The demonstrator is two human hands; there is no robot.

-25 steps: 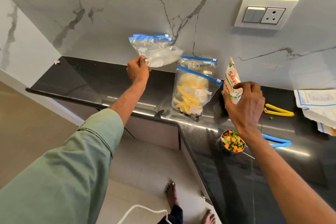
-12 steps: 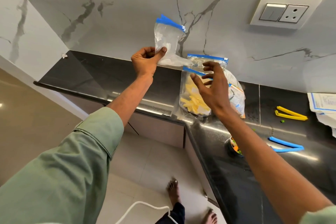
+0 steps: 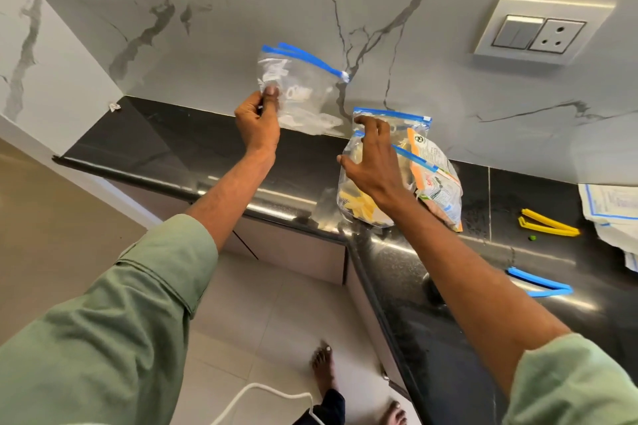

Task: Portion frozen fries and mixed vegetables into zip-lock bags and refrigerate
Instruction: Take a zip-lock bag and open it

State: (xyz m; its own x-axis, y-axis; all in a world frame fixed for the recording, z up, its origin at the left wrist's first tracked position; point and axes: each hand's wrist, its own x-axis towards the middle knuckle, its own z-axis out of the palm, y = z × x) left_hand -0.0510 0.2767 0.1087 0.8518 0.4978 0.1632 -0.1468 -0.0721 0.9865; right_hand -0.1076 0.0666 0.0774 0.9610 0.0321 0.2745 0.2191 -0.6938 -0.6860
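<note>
My left hand pinches the side of an empty clear zip-lock bag with a blue seal and holds it up in front of the marble wall. My right hand hovers with spread fingers in front of a zip-lock bag of yellow fries that stands on the black counter; I see nothing held in it. The orange and white vegetable packet leans against the fries bag, right of my hand. My right forearm hides the cup of mixed vegetables.
A yellow bag clip and a blue bag clip lie on the counter at the right, with a green pea between them. Papers sit at the far right edge. A wall socket is above.
My right hand let go of the vegetable packet, which now leans on the fries bag, and moved left toward the empty bag. My left hand turned the empty bag upright.
</note>
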